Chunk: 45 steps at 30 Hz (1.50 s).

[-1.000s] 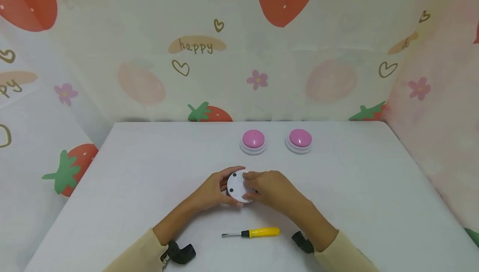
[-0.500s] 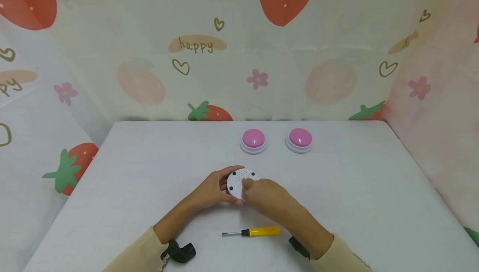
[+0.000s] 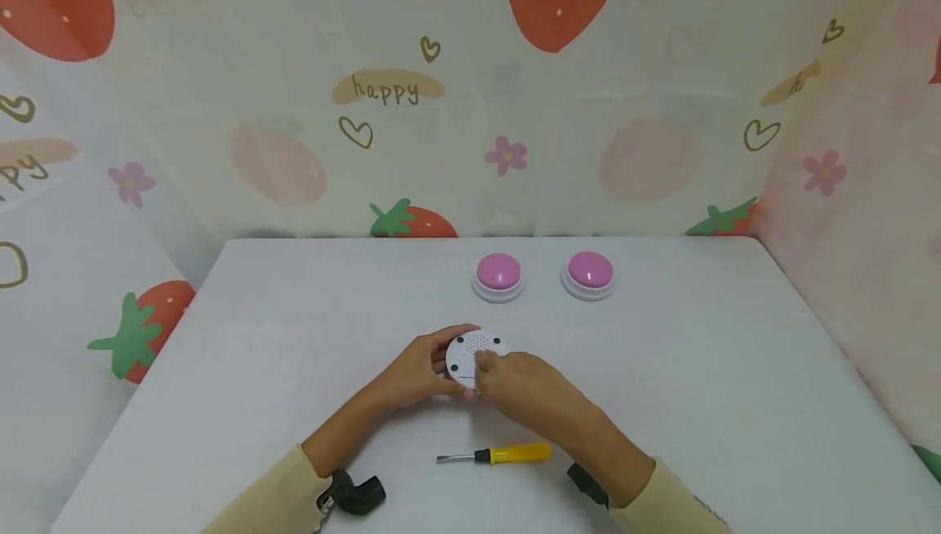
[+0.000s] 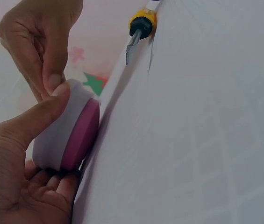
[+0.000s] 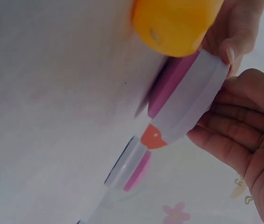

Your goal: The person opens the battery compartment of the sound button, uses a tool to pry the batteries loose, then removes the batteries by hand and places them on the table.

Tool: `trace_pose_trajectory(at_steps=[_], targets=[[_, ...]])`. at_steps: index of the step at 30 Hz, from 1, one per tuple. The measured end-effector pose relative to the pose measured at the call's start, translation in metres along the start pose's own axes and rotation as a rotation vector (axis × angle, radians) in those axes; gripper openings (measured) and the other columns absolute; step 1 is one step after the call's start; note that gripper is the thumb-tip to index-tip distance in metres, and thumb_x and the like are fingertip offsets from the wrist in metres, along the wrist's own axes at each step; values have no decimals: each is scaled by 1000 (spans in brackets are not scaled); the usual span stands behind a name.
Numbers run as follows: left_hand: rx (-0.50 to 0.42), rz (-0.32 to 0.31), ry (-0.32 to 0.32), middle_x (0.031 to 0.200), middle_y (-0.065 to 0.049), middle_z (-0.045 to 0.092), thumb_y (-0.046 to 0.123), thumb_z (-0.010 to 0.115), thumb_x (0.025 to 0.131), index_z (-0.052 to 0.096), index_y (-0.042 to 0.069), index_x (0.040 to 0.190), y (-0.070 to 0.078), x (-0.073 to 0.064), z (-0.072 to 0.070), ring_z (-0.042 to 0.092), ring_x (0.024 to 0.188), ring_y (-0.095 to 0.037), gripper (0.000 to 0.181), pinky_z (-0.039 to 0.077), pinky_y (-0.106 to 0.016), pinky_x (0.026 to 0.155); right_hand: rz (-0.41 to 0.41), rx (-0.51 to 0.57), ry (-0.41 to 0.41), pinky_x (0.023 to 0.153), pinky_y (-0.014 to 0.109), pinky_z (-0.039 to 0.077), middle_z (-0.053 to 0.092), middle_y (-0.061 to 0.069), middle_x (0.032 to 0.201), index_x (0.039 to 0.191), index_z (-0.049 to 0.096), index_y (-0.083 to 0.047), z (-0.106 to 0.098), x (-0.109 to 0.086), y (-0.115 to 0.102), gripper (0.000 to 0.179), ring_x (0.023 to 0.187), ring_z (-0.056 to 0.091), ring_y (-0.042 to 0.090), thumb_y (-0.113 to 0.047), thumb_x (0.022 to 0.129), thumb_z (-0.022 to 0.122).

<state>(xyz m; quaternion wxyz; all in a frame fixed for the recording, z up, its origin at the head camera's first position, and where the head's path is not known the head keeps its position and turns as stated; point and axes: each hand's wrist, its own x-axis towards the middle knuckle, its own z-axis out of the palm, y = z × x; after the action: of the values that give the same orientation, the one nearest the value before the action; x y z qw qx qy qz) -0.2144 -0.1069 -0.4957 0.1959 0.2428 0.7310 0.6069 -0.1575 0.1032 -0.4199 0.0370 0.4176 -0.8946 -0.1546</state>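
A round push button is upside down above the table, its white base with black feet and small holes facing up. In the left wrist view its pink cap faces the tabletop. My left hand grips it by the rim, thumb on the near side and fingers around the far side. My right hand has bent fingers, with thumb and index tip together at the base. Whether they pinch some small part there is hidden. Nearer to me lies a flat-blade screwdriver with a yellow handle.
Two more pink push buttons stand upright towards the back of the white table. Behind it hangs a strawberry-printed cloth. Each wrist wears a black camera mount.
My right hand has drawn its spread fingers together at the button's base and shifted slightly down, uncovering another black foot. Over the last half second both hands stay nearly still.
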Motion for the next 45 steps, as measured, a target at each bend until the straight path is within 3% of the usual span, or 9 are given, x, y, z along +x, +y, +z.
trace_pose_trajectory(at_steps=[7, 14, 18, 29, 38, 45], targets=[[-33, -2, 3, 144, -11, 55, 3, 89, 75, 46, 12, 151, -2, -2, -1, 58, 126, -26, 88, 50, -26, 102, -11, 49, 35, 82, 27, 61, 70, 2, 123, 121, 75, -13, 1, 2, 2, 35, 84, 73, 18, -20, 87, 82], [-46, -4, 6, 146, -14, 54, 3, 89, 75, 44, 8, 153, -2, -2, 0, 58, 128, -26, 90, 51, -27, 102, 25, 176, 160, 83, 28, 61, 74, 3, 111, 114, 74, -10, 3, 2, 5, 27, 93, 72, 16, -17, 88, 81], [-60, -4, 11, 147, -14, 53, 3, 89, 76, 43, 6, 152, -1, -2, 0, 57, 129, -26, 89, 50, -27, 102, 46, 165, 195, 77, 26, 61, 73, 3, 109, 114, 71, -9, 4, 2, 3, 26, 90, 70, 14, -16, 90, 79], [-50, 2, 13, 148, -14, 53, 0, 87, 76, 43, 7, 153, 2, -3, 0, 56, 130, -28, 89, 50, -27, 103, 95, 111, 126, 71, 27, 62, 68, 9, 120, 122, 62, -3, 7, 5, 0, 35, 93, 69, 16, -17, 93, 76], [-18, 0, 10, 150, -12, 50, 4, 88, 78, 43, 9, 153, 2, -2, -1, 55, 131, -28, 88, 49, -27, 104, 114, 129, 110, 86, 30, 60, 65, 9, 120, 124, 59, -4, 4, 6, 1, 45, 104, 64, 19, -18, 88, 82], [-47, -1, -16, 150, -14, 50, 0, 86, 78, 43, 9, 153, 1, 0, -3, 56, 129, -28, 88, 51, -28, 102, 106, 164, 109, 86, 29, 60, 65, 7, 119, 124, 60, -6, 0, 2, 4, 47, 102, 61, 18, -16, 85, 84]])
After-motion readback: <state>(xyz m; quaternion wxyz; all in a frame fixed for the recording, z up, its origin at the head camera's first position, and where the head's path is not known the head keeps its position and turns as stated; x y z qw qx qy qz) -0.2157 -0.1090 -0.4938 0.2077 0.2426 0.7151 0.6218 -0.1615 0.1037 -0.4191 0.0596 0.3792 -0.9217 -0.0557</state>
